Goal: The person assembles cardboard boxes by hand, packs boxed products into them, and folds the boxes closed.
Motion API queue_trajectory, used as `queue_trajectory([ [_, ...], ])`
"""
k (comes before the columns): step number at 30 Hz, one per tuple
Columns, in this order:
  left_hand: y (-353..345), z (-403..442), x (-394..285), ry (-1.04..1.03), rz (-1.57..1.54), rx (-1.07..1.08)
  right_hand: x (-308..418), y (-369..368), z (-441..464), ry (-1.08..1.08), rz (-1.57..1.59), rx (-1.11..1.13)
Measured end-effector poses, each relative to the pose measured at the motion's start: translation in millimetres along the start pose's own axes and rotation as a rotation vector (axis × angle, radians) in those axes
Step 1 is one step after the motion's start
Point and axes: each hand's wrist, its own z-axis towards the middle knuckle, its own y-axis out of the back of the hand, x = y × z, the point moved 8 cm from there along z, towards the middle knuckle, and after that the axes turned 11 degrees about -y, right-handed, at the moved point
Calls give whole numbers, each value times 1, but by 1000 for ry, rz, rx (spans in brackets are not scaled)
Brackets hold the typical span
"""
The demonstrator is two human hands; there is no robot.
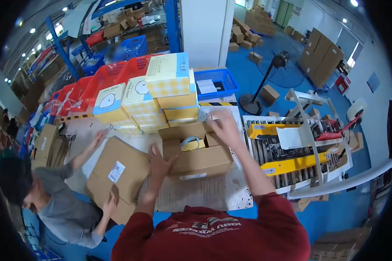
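An open cardboard box (200, 163) stands on the table in front of me, its flaps raised. Inside it are a small yellow item and a pale grey ring-shaped item (190, 141), only partly visible. My left hand (161, 161) is at the box's left side, fingers spread. Over the rear right corner of the box is my right hand (225, 128), its fingers bent and apart near the flap. Left of my left hand, a co-worker in a grey top handles a flattened carton (126, 169) with a white label.
Yellow-and-blue printed boxes (167, 80) are stacked behind the open box. Red crates (111, 78) stand to the left, and a blue basket (215, 82) is at the back. To the right lies a roller conveyor (292, 174) with yellow rails; a standing fan (278, 61) is beyond.
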Motion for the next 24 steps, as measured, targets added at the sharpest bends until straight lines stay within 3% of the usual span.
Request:
queue_trajectory([
  [1, 10, -3, -8, -70, 73, -117, 16, 31, -12, 104, 177, -464],
  [3, 21, -3, -35, -225, 202, -357, 35, -68, -38, 243, -428, -294],
  [5, 20, -11, -37, -376, 233, -241, 32, -84, -95, 46, -303, -53],
  [7, -1, -13, -54, -591, 258, -105, -4, -116, -161, 68, -202, -13],
  [11, -83, 22, -73, -630, -1, 42, -67, -88, -160, 4, -189, -100],
  [13, -128, 53, -127, -695, -231, 67, -135, -65, -152, -98, -209, -53],
  [14, -152, 64, -165, -848, -274, 49, -162, -39, -160, -168, -219, -85],
  [16, -189, 88, -227, -799, -147, 72, -190, -11, -174, -238, -247, -114],
  [19, -214, 92, -256, -839, -285, 216, -213, 8, -185, -469, -338, -293],
  [20, -210, 87, -250, -820, -276, 197, -192, 6, -179, -443, -333, -284],
  [22, -192, 59, -220, -751, -588, 307, -114, 0, -172, -318, -21, -389],
  [24, -148, 17, -146, -767, -485, 35, -53, -52, -163, -169, 327, -352],
])
